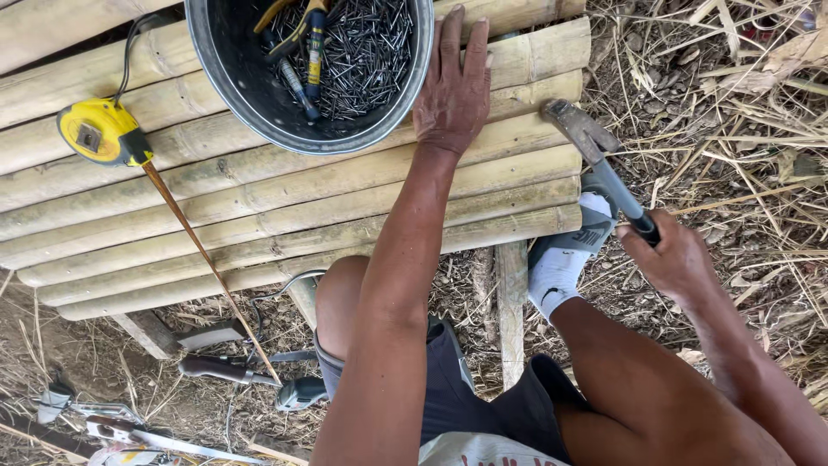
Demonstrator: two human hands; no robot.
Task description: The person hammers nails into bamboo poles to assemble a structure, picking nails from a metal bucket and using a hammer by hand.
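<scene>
A: What's the biggest thing in view?

B: A platform of pale split bamboo poles [285, 185] laid side by side, over ground strewn with dry straw [742, 103].

A: And standing on it?

B: A round grey metal bucket [226, 73] filled with thin dark nails [366, 56] and a few yellow-handled tools [312, 39]. Left of it lies a yellow tape measure [102, 131], its brown blade drawn out slantwise past the platform's near edge.

A: The hands?

B: The left hand [453, 91] lies flat on the bamboo, fingers stretched out and open, touching the bucket's right rim. The right hand [673, 259] is closed round the dark handle of a steel claw hammer [595, 160], whose head sits at the right ends of the poles.

A: Anything smaller?

B: A foot in a white sock [561, 267] below the hammer, and a small power tool [297, 393] on the dirt beneath the platform.
</scene>
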